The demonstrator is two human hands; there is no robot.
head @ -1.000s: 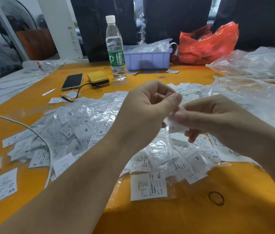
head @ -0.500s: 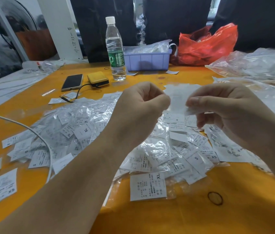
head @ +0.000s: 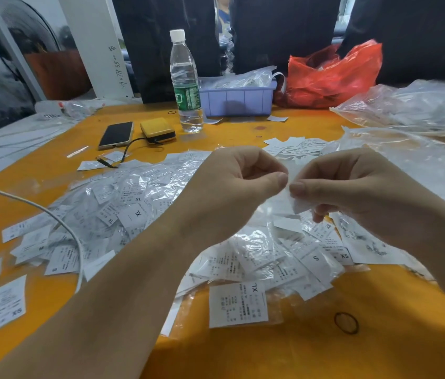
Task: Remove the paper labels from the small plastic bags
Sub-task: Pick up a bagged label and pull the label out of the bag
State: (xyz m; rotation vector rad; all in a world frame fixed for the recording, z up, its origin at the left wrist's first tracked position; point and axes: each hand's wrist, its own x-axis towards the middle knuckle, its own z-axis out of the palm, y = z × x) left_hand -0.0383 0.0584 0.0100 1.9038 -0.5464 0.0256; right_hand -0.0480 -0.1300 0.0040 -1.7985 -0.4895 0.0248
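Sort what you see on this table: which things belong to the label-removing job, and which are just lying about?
Belongs to the job:
left hand
right hand
small bag with label, pinched by both
pile of labelled bags

Lying about:
water bottle
phone
yellow power bank
red bag

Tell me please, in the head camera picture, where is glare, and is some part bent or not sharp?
Head view: glare sits on the crinkled plastic of the pile of small bags and the clear sheet at right; the wide lens bends the white post and stretches the forearms at the lower edge; the bag pinched between the left hand and right hand looks soft and washed out.
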